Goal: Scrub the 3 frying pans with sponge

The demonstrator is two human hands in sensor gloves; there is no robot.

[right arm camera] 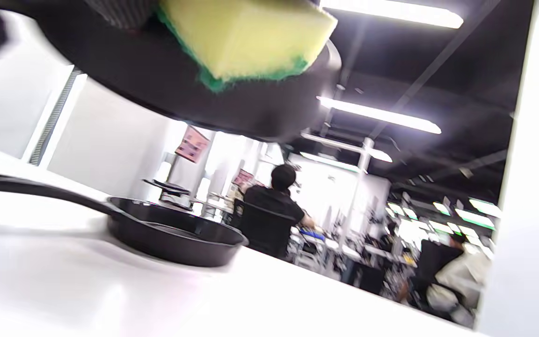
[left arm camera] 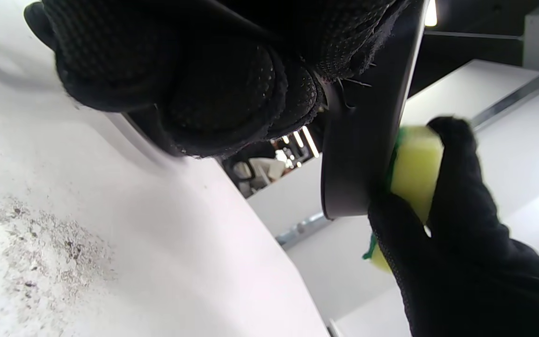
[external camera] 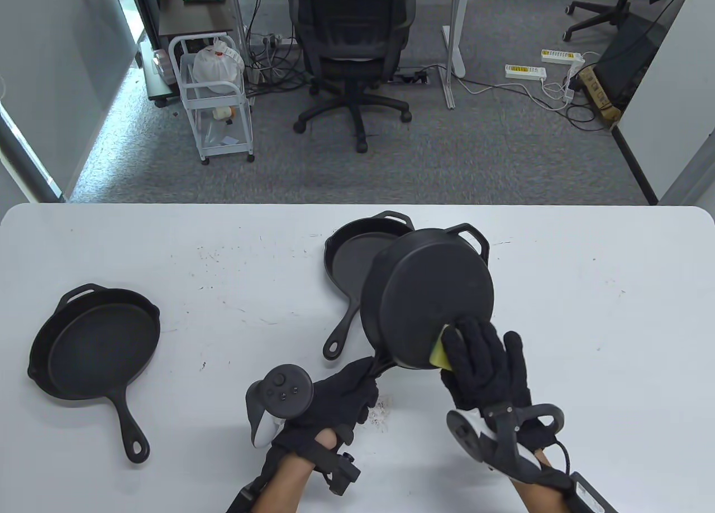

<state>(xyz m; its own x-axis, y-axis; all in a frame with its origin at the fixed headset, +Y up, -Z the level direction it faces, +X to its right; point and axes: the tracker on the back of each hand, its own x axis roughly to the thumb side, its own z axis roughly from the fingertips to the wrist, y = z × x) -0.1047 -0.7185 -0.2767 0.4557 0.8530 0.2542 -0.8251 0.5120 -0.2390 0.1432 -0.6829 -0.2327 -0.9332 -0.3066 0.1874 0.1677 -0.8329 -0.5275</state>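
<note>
My left hand (external camera: pixel 341 393) grips the handle of a black frying pan (external camera: pixel 430 295), holding it tilted in the air with its underside toward me. My right hand (external camera: pixel 486 362) presses a yellow-green sponge (external camera: pixel 440 352) against the lower edge of that underside; the sponge (left arm camera: pixel 414 164) and pan (left arm camera: pixel 363 140) also show in the left wrist view, the sponge (right arm camera: pixel 246 40) against the pan (right arm camera: pixel 166 89) in the right wrist view. A second pan (external camera: pixel 357 256) lies on the table behind the raised one, partly hidden. A third pan (external camera: pixel 98 343) lies at the left.
The white table (external camera: pixel 586 323) carries dark crumbs (external camera: pixel 380 410) near my left hand. Beyond its far edge stand an office chair (external camera: pixel 352 49) and a white cart (external camera: pixel 215 100) on the carpet. People sit in the background in the right wrist view.
</note>
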